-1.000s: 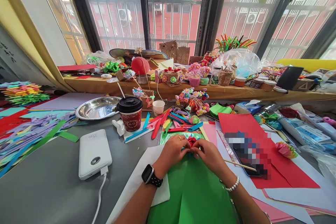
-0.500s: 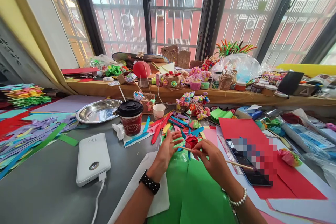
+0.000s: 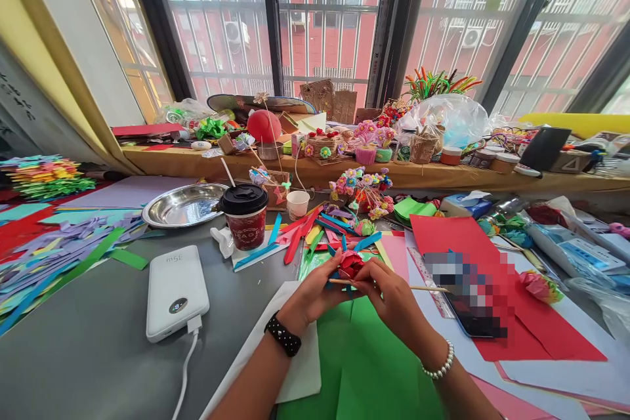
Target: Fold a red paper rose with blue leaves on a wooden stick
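One red flower [image 3: 351, 266] occupies the left hand [image 3: 314, 294] (right hand [image 3: 388, 290] pinches a stick [image 3: 426, 288]).

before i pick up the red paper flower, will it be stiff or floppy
The red paper flower is probably light, being small and apparently thin paper. Its overlapping layers may keep it fairly stiff, though its exposed edges would likely crease if squeezed.

beyond the right grip [image 3: 388, 290], bright daylight enters through dark-framed, barred windows [image 3: 272, 26] facing a reddish-pink building [image 3: 339, 46]. below them runs a tan cloth-covered ledge [image 3: 197, 169]. far left of that grip, past the grey surface [image 3: 88, 341], hangs a yellow curtain [image 3: 44, 33].
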A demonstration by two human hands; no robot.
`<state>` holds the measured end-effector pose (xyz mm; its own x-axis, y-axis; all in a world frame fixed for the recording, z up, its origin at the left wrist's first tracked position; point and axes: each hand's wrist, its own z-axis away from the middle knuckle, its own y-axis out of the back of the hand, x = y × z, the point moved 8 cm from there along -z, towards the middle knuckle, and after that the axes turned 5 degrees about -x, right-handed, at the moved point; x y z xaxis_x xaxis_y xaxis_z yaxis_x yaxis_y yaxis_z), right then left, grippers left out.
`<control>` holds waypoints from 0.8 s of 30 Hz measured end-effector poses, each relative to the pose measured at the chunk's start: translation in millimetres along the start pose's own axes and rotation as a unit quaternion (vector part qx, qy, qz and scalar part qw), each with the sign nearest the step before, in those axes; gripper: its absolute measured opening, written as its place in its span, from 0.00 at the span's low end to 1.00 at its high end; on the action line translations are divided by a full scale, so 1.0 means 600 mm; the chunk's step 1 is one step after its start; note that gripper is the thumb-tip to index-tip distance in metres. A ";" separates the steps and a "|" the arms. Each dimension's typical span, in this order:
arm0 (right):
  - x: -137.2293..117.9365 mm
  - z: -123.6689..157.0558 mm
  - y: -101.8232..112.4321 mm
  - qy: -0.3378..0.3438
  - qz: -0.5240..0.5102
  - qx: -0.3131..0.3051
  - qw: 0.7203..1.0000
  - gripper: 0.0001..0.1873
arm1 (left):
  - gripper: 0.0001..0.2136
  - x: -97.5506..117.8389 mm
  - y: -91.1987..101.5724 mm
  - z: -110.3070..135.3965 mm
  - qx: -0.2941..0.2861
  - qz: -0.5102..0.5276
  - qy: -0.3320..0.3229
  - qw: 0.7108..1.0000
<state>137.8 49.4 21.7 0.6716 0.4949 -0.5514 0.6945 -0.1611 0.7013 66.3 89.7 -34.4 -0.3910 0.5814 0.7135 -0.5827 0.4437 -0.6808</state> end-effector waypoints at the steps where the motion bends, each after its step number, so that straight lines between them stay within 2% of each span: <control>1: 0.001 0.000 0.000 -0.003 -0.001 0.002 1.000 0.05 | 0.15 -0.001 -0.001 0.000 0.000 0.005 0.003 1.000; 10: -0.008 -0.002 0.006 -0.003 -0.021 0.006 1.000 0.05 | 0.14 -0.001 -0.009 -0.003 -0.036 0.051 -0.003 0.998; 17: -0.009 0.002 0.013 0.012 0.007 0.055 0.998 0.04 | 0.11 -0.002 -0.006 -0.006 -0.021 0.095 -0.011 0.995; 24: -0.012 0.002 0.020 -0.001 -0.010 0.055 0.998 0.03 | 0.10 0.003 -0.016 0.001 0.009 0.099 -0.025 0.995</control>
<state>141.6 42.9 34.0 0.6573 0.4979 -0.5657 0.7321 -0.2438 0.6360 70.6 86.1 -26.5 -0.5336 0.6213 0.5738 -0.5036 0.3117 -0.8057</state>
